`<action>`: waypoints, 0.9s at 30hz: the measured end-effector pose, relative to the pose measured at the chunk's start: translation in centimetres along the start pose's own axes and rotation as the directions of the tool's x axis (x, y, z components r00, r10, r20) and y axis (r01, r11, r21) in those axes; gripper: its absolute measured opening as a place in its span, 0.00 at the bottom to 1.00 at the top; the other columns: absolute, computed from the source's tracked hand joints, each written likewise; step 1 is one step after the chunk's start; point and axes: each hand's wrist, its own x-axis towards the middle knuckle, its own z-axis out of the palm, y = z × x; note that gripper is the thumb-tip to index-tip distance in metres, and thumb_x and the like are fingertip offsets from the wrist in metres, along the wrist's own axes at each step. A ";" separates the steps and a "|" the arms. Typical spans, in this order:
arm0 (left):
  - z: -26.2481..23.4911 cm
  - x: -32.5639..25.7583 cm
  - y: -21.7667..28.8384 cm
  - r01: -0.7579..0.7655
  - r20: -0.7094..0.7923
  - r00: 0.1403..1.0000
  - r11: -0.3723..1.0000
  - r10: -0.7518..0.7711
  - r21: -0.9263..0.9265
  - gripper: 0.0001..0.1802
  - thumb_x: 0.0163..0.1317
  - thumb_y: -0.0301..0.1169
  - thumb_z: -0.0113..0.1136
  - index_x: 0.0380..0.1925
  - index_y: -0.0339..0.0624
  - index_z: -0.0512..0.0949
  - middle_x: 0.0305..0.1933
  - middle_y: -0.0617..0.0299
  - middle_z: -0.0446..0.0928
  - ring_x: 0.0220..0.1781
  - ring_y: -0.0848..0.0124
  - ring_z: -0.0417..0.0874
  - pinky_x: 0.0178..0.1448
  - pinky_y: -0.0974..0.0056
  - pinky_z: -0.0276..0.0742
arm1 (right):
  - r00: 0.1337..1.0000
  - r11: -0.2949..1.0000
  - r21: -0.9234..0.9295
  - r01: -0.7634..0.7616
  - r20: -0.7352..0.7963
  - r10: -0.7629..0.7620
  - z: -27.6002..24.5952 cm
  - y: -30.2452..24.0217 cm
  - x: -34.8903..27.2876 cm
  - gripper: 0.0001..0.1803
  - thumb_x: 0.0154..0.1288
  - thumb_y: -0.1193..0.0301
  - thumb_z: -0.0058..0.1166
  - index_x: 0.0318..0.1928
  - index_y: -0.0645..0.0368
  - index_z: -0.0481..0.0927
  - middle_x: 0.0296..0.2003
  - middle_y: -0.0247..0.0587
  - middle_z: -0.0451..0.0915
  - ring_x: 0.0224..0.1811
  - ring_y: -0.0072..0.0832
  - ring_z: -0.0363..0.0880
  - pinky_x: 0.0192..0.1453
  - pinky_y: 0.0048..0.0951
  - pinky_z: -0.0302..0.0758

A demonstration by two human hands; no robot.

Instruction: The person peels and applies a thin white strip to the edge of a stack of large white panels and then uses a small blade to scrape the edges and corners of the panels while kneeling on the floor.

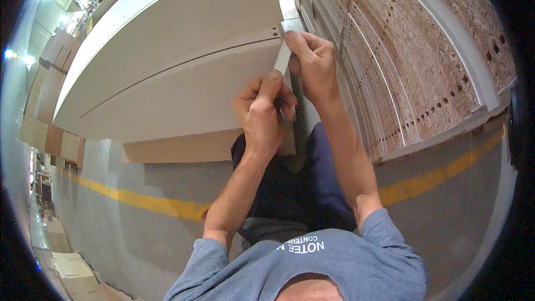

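A narrow pale strip point(283, 60) stretches between my two hands, along the right edge of a large pale panel point(223, 72). Its near end is pinched between the thumb and fingers of my left hand point(259, 108). Farther away, my right hand point(317, 64) pinches the strip close to the panel's corner, with the thumb on top. Two small dark holes mark the panel beside the right hand, and a dark groove runs across its face. Whether the strip is stuck to the panel's edge I cannot tell.
To the right stand stacked particleboard panels point(446, 22) with rows of drilled holes and pale edges. A brown board point(178, 147) lies under the pale panel. A yellow line point(139, 200) crosses the grey floor point(139, 245). Cardboard boxes point(50, 83) stand at the far left.
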 end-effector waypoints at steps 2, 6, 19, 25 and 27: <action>-0.2 0.3 -0.2 -0.033 -0.010 0.999 0.999 0.033 -0.010 0.13 0.61 0.31 0.57 0.19 0.36 0.75 0.18 0.58 0.75 0.15 0.74 0.71 0.20 0.70 0.63 | 0.999 1.000 -0.010 -0.012 0.040 0.012 0.1 0.3 0.3 0.17 0.65 0.65 0.53 0.20 0.59 0.75 0.15 0.21 0.67 0.15 0.09 0.57 0.17 0.20 0.50; -1.0 -0.2 -0.7 0.005 -0.021 1.000 0.994 -0.003 0.105 0.10 0.61 0.29 0.56 0.21 0.39 0.73 0.19 0.60 0.72 0.16 0.73 0.71 0.18 0.69 0.62 | 1.000 1.000 -0.023 -0.001 0.007 0.001 -0.2 1.2 -0.6 0.19 0.66 0.64 0.52 0.18 0.59 0.73 0.14 0.22 0.66 0.15 0.10 0.57 0.17 0.21 0.51; 0.3 -0.5 -0.9 -0.021 -0.031 0.999 0.994 0.024 0.108 0.12 0.62 0.31 0.55 0.21 0.39 0.72 0.18 0.60 0.72 0.15 0.72 0.70 0.16 0.70 0.61 | 0.996 0.995 -0.038 -0.092 -0.010 0.092 -0.9 1.7 -0.3 0.18 0.63 0.65 0.53 0.17 0.58 0.72 0.14 0.21 0.65 0.16 0.10 0.57 0.18 0.22 0.51; -0.6 -1.1 -2.6 0.042 -0.053 0.998 0.997 -0.039 0.066 0.12 0.61 0.32 0.57 0.21 0.40 0.72 0.17 0.62 0.71 0.13 0.73 0.67 0.17 0.71 0.60 | 0.996 0.997 0.026 -0.079 -0.027 0.079 -2.0 2.6 -1.4 0.19 0.65 0.63 0.52 0.18 0.58 0.74 0.14 0.22 0.66 0.15 0.11 0.58 0.17 0.21 0.53; 0.0 -1.0 -0.2 0.030 -0.032 0.999 0.995 -0.027 0.097 0.12 0.61 0.31 0.57 0.20 0.41 0.72 0.16 0.63 0.70 0.12 0.74 0.66 0.17 0.71 0.59 | 0.999 0.998 0.068 -0.006 -0.049 0.009 -0.5 0.6 -1.4 0.20 0.66 0.64 0.51 0.17 0.59 0.74 0.13 0.23 0.66 0.15 0.11 0.60 0.18 0.21 0.54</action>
